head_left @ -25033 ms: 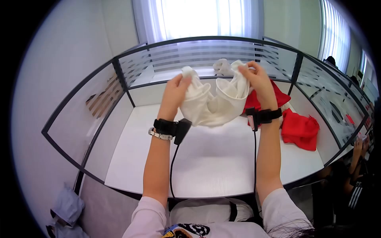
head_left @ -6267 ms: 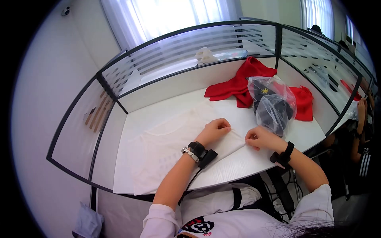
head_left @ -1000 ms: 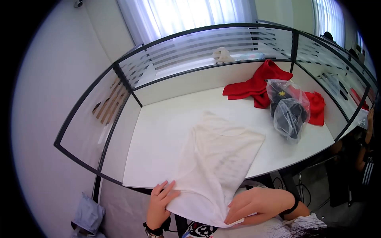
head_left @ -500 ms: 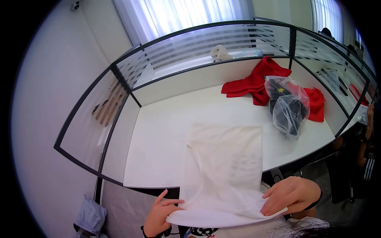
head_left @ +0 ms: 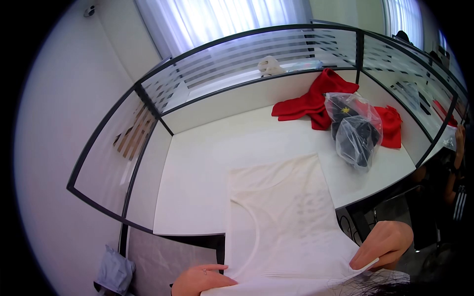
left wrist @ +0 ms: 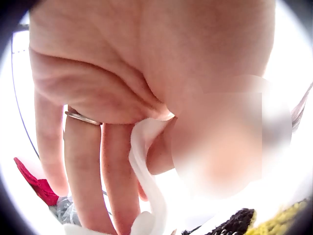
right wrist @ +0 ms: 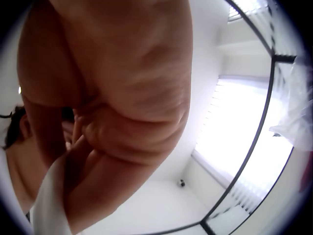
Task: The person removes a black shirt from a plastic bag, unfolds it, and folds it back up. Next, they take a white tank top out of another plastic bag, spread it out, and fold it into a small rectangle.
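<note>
A white shirt (head_left: 281, 217) spreads from the table over its front edge to the person's lap, a curved edge showing on its left part and faint grey marks on its right. My left hand (head_left: 205, 281), low in the head view, holds the near left part; in the left wrist view a fold of white cloth (left wrist: 146, 166) passes between thumb and fingers, a ring on one finger. With curled fingers my right hand (head_left: 382, 244) grips the near right corner. White cloth (right wrist: 51, 200) also shows at its fingers in the right wrist view.
On the white table (head_left: 197, 163) a red cloth (head_left: 316, 101) lies at the back, beside a clear bag (head_left: 355, 133) with dark contents and a second red cloth (head_left: 391, 127). Framed panels (head_left: 256, 54) surround the table. Another person's arm (head_left: 459, 143) shows at far right.
Over the last second the hands have drawn apart and toward the body, pulling the shirt's near edge wider and its far end straighter. Earlier the shirt was held bunched in the air, then lay on the table.
</note>
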{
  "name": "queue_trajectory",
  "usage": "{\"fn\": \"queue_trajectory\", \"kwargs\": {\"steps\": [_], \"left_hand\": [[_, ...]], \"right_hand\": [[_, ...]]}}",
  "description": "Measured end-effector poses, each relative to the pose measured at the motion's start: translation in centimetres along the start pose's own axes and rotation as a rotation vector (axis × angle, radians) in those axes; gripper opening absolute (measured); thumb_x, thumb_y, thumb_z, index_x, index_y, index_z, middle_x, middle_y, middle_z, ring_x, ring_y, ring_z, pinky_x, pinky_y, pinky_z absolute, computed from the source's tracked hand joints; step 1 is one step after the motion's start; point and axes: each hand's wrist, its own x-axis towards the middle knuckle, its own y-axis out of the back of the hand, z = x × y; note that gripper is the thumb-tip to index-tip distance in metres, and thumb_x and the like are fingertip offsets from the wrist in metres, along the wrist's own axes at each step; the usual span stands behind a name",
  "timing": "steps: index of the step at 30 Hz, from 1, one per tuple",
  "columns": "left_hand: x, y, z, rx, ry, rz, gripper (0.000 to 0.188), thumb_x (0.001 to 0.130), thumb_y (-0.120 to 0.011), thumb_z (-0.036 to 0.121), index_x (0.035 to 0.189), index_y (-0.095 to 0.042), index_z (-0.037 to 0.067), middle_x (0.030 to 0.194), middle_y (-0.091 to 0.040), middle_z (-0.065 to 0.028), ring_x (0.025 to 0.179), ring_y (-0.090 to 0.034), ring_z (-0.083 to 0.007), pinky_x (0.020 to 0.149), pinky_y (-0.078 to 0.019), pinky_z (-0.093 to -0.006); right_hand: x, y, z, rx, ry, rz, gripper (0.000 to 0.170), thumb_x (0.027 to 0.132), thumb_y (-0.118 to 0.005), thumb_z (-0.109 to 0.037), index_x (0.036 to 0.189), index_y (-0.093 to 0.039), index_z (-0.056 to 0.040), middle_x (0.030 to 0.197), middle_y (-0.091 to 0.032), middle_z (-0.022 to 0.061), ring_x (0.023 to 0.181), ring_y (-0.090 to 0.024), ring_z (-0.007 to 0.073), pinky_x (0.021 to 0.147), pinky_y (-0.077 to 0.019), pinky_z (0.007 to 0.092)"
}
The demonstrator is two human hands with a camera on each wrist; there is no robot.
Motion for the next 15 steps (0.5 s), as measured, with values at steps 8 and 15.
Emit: {"fn": "queue_trajectory", "kwargs": {"steps": [8, 15], "left_hand": [[-0.4, -0.7, -0.5, -0.125, -0.002, -0.001, 0.027, 0.091, -0.065, 0.009, 0.115, -0.071, 0.001, 0.112, -0.077, -0.0123, 0.104, -0.074, -0.0303, 0.102, -0.0543, -0.0466], [0.3, 0.2, -3.1, -0.244, 0.009, 0.106, 0.031, 0.093, -0.057, 0.011, 0.116, -0.068, -0.007, 0.113, -0.073, -0.0235, 0.106, -0.072, -0.0412, 0.088, -0.0572, -0.0416]], "right_hand": [[-1.1, -0.4, 0.9, 0.032, 0.08, -0.027, 0.03, 0.096, -0.066, -0.006, 0.123, -0.07, 0.0045, 0.114, -0.075, 0.0174, 0.095, -0.076, 0.0288, 0.073, -0.0604, 0.0283], [-1.0, 0.9, 2.4, 0.031, -0.17, 0.243, 0.022, 0.09, -0.072, -0.003, 0.105, -0.073, 0.0123, 0.092, -0.076, 0.0225, 0.064, -0.074, 0.0239, 0.059, -0.0581, 0.0277]]}}
